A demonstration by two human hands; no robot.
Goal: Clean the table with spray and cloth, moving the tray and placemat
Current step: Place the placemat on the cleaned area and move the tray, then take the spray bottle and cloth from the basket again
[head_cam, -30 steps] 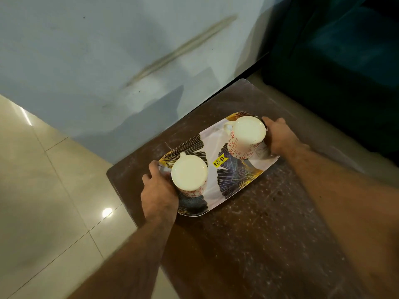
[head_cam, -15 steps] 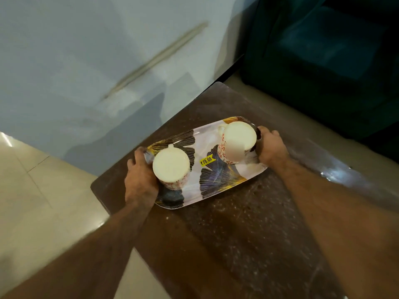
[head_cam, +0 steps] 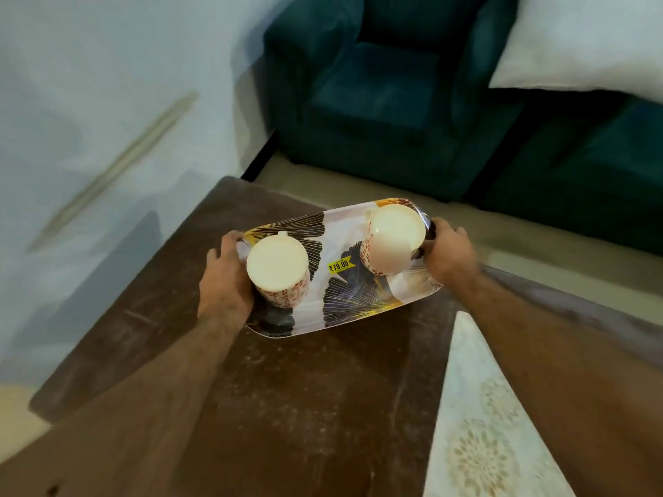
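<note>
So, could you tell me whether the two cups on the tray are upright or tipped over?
Upright: both cups stand on the tray, round rims facing up.

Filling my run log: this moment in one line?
left hand holds tray | right hand holds tray | two cups aboard | above table
</note>
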